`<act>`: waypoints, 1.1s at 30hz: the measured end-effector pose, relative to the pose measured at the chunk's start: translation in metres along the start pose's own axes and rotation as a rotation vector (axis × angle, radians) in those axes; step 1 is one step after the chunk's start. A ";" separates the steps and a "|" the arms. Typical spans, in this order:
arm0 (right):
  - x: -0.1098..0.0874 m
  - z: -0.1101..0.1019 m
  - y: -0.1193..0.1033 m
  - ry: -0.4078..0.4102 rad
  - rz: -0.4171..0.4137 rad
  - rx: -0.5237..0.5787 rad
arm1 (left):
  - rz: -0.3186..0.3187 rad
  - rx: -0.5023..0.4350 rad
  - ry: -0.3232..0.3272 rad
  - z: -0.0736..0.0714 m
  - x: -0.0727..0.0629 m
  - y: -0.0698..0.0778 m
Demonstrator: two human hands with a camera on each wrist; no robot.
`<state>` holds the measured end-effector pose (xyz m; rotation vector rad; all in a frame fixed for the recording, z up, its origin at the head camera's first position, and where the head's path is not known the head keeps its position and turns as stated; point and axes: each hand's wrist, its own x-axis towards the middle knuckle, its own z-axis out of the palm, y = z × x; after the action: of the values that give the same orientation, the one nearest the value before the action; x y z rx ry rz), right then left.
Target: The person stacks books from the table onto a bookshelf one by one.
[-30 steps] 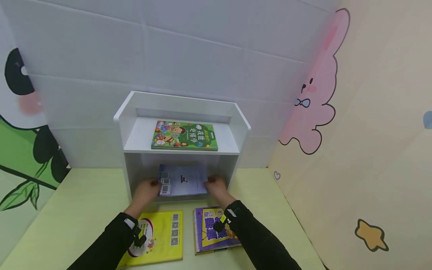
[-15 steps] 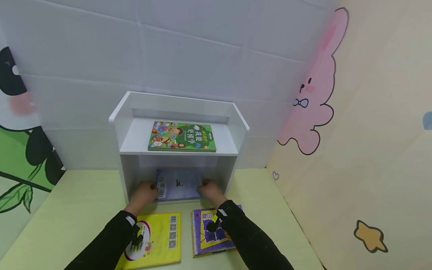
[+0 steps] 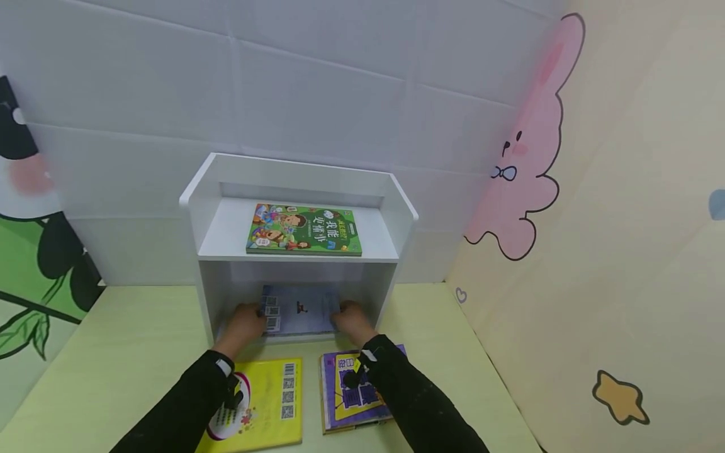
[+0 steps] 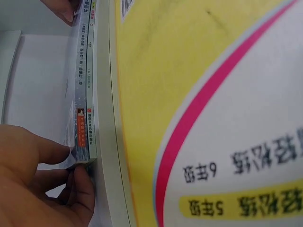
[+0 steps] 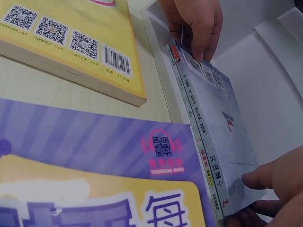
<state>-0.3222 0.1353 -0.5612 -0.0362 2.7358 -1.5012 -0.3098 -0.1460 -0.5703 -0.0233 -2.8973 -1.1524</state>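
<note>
Both your left hand [image 3: 243,324] and right hand [image 3: 354,321] pinch the blue book [image 3: 300,309] and the pale-spined book [image 4: 90,75] beneath it in the lower compartment of the white shelf [image 3: 223,236], where letting go unevenly could slide the upper one askew.

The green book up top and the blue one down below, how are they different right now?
The green book sits on the upper shelf, while the blue book is in the lower compartment. No hand touches the green book; the left hand and right hand pinch the blue book at opposite ends. The green book has a busy cartoon cover, the blue book a mostly plain one. Both are in the same white shelf unit.
</note>
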 end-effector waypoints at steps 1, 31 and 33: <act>0.000 0.000 -0.001 0.004 0.005 -0.013 | -0.005 0.002 0.000 0.000 0.000 0.000; -0.128 -0.020 -0.060 -0.339 -0.014 0.004 | -0.018 -0.110 -0.005 -0.043 -0.126 0.036; -0.138 -0.015 -0.060 -0.366 0.027 0.003 | -0.063 -0.100 -0.028 -0.045 -0.140 0.031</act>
<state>-0.1837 0.1196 -0.5013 -0.2471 2.4338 -1.3369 -0.1687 -0.1547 -0.5204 0.0513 -2.8816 -1.3169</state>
